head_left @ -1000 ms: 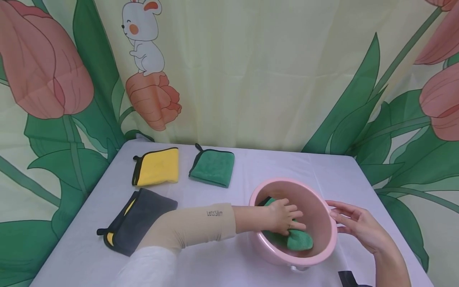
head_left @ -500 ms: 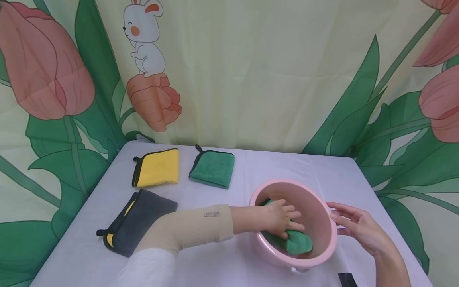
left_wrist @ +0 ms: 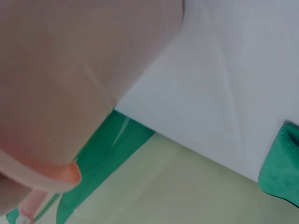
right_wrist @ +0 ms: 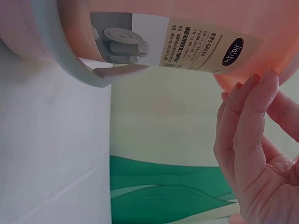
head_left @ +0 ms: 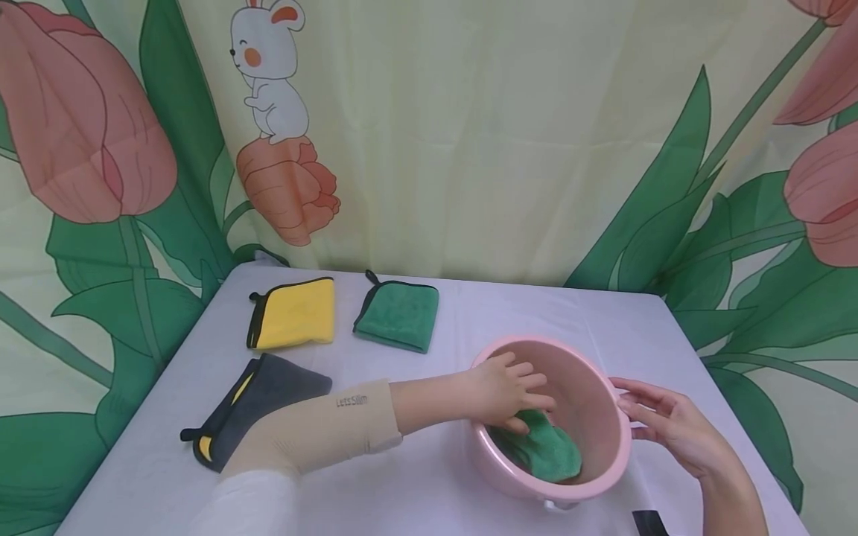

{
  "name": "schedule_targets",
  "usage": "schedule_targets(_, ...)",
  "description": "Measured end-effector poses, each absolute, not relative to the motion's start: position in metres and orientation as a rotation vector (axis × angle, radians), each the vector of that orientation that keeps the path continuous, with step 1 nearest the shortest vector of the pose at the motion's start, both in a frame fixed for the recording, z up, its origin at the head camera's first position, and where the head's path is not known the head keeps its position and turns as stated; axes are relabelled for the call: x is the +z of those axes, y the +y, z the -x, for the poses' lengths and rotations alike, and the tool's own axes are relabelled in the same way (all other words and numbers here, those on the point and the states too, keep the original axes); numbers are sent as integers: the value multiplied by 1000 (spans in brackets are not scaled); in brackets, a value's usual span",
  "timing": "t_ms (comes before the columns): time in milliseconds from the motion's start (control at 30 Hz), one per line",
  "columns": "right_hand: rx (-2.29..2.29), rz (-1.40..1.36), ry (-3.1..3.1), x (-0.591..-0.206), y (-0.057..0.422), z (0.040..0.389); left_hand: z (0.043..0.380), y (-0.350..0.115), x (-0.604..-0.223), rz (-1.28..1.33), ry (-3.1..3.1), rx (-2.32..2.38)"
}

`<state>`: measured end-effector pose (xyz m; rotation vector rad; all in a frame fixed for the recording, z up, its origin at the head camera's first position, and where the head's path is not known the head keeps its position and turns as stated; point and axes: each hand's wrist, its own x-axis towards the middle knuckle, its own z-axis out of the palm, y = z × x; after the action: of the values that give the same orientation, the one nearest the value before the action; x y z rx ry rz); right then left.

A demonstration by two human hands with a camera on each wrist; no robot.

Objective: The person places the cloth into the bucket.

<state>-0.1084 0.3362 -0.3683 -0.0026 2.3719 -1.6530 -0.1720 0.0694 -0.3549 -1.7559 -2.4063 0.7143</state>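
In the head view my left hand [head_left: 507,391], fingers spread, reaches over the near-left rim of a pink bucket [head_left: 611,454]. Below it a green cloth [head_left: 553,450] lies crumpled inside, and the thumb overlaps the cloth in this view. My right hand [head_left: 673,424] is at the bucket's right side, its fingertips touching the outside just under the rim. From the right wrist view, those fingers [right_wrist: 250,112] are nearly straight against the labelled wall of the bucket [right_wrist: 261,42]. Mostly the bucket's outer wall [left_wrist: 70,93] fills the left wrist view.
Behind on the white table [head_left: 402,484] lie a folded yellow cloth [head_left: 298,316] and a folded green cloth [head_left: 402,316]. A dark grey cloth [head_left: 288,383] lies near my left arm. A black strip [head_left: 649,522] is at the front right. A printed curtain [head_left: 456,149] hangs behind.
My left hand has lifted and drawn back left, off the green cloth toward the bucket's rim. More of the cloth shows, lying flatter. The right hand has stayed put.
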Motion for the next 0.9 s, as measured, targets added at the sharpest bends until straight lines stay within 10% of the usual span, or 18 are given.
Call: schedule_targets(900, -1657, -12, 2355, -369, 335, 107, 168, -61, -358, 1099, -2635, -88)
